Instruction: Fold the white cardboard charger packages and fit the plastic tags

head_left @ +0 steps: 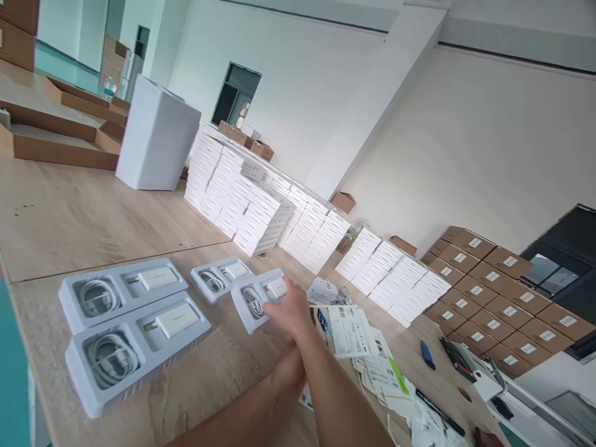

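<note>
While my left hand is hidden behind my right forearm, so that I cannot tell its state, my right hand spreads thumb and fingers over the near end of the small tray; whether they grip, I can't tell. The tray lies leftward on the table, charger beside my fingers, coiled cable farther off along its length.

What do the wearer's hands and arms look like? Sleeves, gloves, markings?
Right hand: bare, no glove; no ring seen. Right forearm and left forearm: bare as far as the view goes, no sleeve, watch, band or clear marking. Left hand: hidden behind the right forearm, so can't tell.
</note>
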A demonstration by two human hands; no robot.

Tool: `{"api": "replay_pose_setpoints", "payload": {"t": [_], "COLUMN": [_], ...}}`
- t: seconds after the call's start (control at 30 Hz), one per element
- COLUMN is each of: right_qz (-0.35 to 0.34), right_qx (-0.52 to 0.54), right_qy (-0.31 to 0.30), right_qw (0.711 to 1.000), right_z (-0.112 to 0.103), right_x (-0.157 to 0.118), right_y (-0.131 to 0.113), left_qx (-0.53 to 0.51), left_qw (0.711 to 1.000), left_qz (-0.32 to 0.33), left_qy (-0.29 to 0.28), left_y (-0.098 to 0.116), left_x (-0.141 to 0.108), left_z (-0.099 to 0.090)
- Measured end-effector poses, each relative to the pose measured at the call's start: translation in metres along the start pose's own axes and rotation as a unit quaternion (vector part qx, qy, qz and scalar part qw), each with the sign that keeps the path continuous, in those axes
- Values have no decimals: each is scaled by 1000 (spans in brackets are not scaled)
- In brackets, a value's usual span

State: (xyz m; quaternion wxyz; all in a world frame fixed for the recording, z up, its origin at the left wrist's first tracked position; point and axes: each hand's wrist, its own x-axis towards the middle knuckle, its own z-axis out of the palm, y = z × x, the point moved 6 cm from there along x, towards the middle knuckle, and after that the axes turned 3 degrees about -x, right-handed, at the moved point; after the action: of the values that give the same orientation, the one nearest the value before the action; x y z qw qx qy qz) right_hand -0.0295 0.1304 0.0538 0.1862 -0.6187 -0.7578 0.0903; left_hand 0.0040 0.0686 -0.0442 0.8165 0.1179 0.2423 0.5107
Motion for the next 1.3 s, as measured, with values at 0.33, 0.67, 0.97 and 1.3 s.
{"api": "replay_pose_setpoints", "payload": {"t": [0.33, 0.67, 0.97, 1.3], "right_qz": [199, 248, 270, 273], "right_qx": [165, -17, -108, -74], "right_qy": [329, 368, 365, 350], "right_qw": [908, 896, 884, 893], "right_z": [-146, -159, -155, -152], "right_x": [-143, -181, -178, -176], "right_y": [187, 270, 251, 253], "left_qx": [96, 159, 196, 238], "left_qw": [993, 987, 979, 971], "left_qz": [24, 7, 8, 1], "left_qy": [60, -27, -50, -36], "left_y": [4, -5, 1, 5], "left_x": [10, -11, -14, -11], "left_z": [-4, 28, 34, 28]}}
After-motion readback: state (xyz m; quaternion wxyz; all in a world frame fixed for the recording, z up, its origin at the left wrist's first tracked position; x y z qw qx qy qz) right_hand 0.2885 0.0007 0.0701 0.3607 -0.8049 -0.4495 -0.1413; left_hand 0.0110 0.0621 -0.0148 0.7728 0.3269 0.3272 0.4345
